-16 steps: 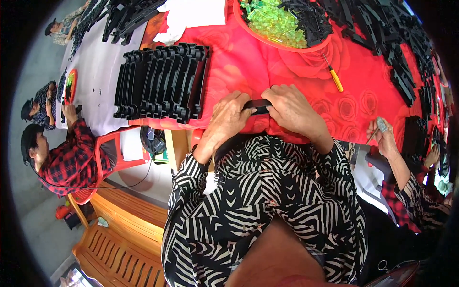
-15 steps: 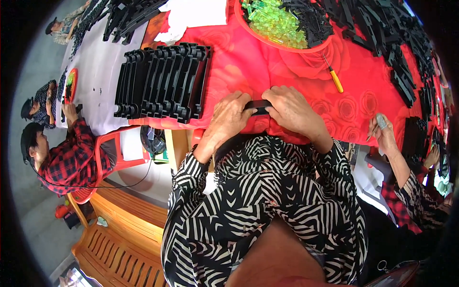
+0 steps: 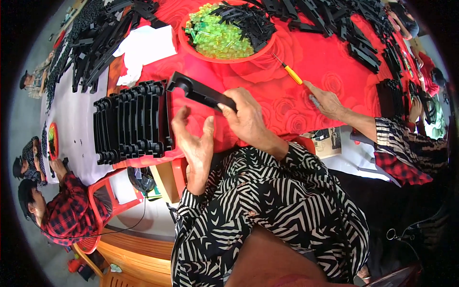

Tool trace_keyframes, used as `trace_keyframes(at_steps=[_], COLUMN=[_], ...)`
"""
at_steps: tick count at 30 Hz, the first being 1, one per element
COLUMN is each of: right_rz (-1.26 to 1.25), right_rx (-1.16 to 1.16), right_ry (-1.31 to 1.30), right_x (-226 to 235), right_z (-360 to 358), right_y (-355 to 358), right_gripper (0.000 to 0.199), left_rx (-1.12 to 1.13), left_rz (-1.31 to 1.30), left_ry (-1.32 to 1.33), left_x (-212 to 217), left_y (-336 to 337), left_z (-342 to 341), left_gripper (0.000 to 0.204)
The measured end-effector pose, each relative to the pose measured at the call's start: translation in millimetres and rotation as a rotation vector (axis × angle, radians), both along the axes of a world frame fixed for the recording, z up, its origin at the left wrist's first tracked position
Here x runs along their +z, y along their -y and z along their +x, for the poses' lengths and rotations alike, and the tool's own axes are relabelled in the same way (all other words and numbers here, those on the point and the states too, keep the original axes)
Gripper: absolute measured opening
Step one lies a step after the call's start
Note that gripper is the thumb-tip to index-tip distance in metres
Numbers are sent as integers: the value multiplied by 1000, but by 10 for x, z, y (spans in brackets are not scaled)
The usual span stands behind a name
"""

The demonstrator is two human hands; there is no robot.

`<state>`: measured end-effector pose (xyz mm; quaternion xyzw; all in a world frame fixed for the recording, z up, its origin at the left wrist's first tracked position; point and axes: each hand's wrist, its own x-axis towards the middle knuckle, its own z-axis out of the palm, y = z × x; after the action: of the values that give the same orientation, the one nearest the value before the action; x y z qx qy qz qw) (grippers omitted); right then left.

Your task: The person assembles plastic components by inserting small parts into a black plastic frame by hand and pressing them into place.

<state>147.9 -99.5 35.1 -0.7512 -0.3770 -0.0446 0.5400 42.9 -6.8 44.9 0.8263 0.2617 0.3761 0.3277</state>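
Observation:
My right hand (image 3: 246, 117) grips one end of a long black plastic housing (image 3: 203, 93) with a rounded notch at its far end. The piece slants up to the left over the table. Below it, my left hand (image 3: 195, 146) is open, fingers and thumb apart, with nothing in it. Left of that hand lies a row of similar black housings (image 3: 131, 122), set side by side. Beyond my hands, an orange basin (image 3: 217, 60) holds translucent green pieces (image 3: 215, 38) and small black strips (image 3: 248, 21).
A yellow-handled screwdriver (image 3: 293, 75) lies on the red tablecloth (image 3: 267, 88); a co-worker's hand (image 3: 327, 101) is close to it. White paper (image 3: 150, 45) and heaps of black parts (image 3: 98, 45) lie at the far left, with more parts (image 3: 330, 19) at the far right. Another person (image 3: 67, 210) sits left.
My left hand has let go of the black housing, which my right hand has raised and swung leftward. The view has shifted. The co-worker's hand has come nearer the screwdriver.

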Motion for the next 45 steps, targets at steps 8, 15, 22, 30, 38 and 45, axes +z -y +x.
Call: trace_keyframes(at_steps=[8,15,22,30,38,45], right_rz=[128,27,29,28,65,142], right_rx=[-49,-31,48,11,-11,-30], right_ry=[-96,-331,-223,-122,-74,4], right_x=[-246,-266,-287,-462,-407,-442], right_z=[-219,-237,-282,-199,-218,-175], right_y=[-221,-236,-267,-272,-309,-318], right_gripper=[27,22,23,20,25,27], left_rx=[-75,-26,1,43,-24,-33], left_rz=[-625,-667,-837,-981,-1235,-1236], left_ry=[225,232,350,217,461,510], left_x=[-215,-218,-228,-48,-141,-80], left_y=[151,95,42,54,28,42], left_z=[320,469,483,489,519,559], left_gripper=[13,13,12,27,24,21])
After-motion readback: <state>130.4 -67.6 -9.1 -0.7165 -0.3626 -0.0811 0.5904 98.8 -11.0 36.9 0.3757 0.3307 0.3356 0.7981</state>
